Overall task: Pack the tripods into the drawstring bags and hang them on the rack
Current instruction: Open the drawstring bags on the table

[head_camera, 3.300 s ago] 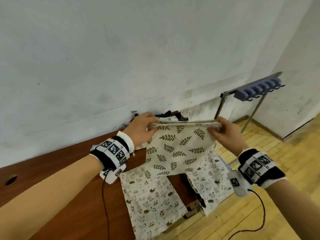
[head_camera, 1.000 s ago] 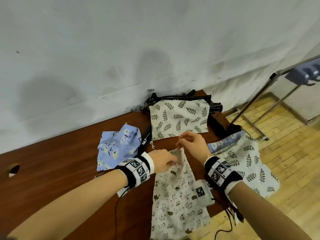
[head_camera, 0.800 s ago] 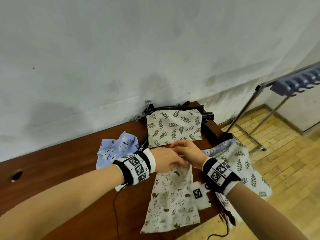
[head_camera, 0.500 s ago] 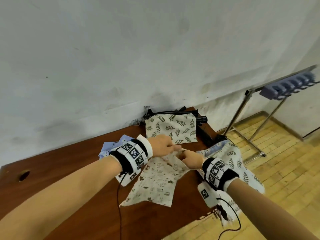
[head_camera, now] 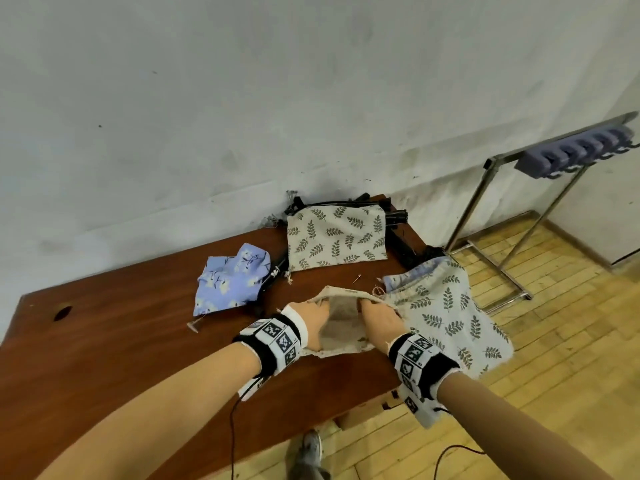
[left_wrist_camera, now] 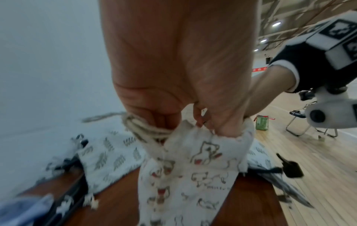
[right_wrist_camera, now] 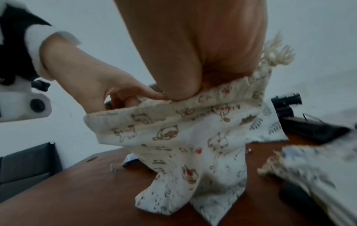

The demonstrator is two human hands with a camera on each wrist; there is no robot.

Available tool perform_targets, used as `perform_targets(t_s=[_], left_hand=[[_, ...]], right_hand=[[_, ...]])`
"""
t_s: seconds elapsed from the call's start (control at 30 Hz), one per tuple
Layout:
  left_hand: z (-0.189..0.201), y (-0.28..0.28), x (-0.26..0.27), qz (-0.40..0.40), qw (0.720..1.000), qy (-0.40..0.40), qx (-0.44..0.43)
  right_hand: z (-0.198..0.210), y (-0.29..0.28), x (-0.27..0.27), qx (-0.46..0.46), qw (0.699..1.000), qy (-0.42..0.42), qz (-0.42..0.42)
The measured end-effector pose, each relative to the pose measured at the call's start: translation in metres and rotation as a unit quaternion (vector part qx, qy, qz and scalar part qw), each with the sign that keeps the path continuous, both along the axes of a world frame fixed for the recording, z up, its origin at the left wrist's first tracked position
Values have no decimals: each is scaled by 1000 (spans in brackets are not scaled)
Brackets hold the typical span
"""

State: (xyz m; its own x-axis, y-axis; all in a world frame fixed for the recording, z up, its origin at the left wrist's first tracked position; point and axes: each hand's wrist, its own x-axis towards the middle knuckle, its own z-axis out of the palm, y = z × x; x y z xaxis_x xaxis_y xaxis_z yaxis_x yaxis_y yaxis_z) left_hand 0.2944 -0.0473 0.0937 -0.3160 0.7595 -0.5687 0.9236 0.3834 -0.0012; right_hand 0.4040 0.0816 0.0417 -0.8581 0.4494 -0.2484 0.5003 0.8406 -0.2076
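Item: cat-print drawstring bag (head_camera: 341, 332), at 6 o'clock on the wooden table (head_camera: 114, 327), mouth held open. Left hand (head_camera: 313, 318) grips the mouth's 9 o'clock rim; right hand (head_camera: 377, 320) grips the 3 o'clock rim, fingers tucked inside. Black tripods (head_camera: 398, 233) lie at 12 o'clock beneath a leaf-print bag (head_camera: 336, 237). Rack (head_camera: 512, 202) stands at 2 o'clock.

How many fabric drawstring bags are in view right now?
4: cat-print bag held open by both hands, leaf-print bag near the wall, blue floral bag left, leaf-print bag overhanging the right edge. More may be hidden.
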Motion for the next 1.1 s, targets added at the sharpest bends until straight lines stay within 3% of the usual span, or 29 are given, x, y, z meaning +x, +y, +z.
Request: perform_targets(t_s=[0.17,0.37,0.73,0.9,1.0,1.1], left_hand=[[-33,-17,20,40,999,-26,4],[-44,-26,29,53,998,-1,-17],[-40,-25,29,51,999,-18,0],[-23,-21,11,69,994,-89,15],[-2,-15,-4,43,994,-78,58],[17,-6,-19,18,993,-76,87]], right_hand=[[-35,-13,18,-57,998,1,-2],[-60,-14,20,-189,981,23,-43],[-45,-1,29,-178,984,-15,25],[-7,28,32,-56,988,5,141],[23,52,35,73,971,9,228],[45,72,45,120,949,64,285]])
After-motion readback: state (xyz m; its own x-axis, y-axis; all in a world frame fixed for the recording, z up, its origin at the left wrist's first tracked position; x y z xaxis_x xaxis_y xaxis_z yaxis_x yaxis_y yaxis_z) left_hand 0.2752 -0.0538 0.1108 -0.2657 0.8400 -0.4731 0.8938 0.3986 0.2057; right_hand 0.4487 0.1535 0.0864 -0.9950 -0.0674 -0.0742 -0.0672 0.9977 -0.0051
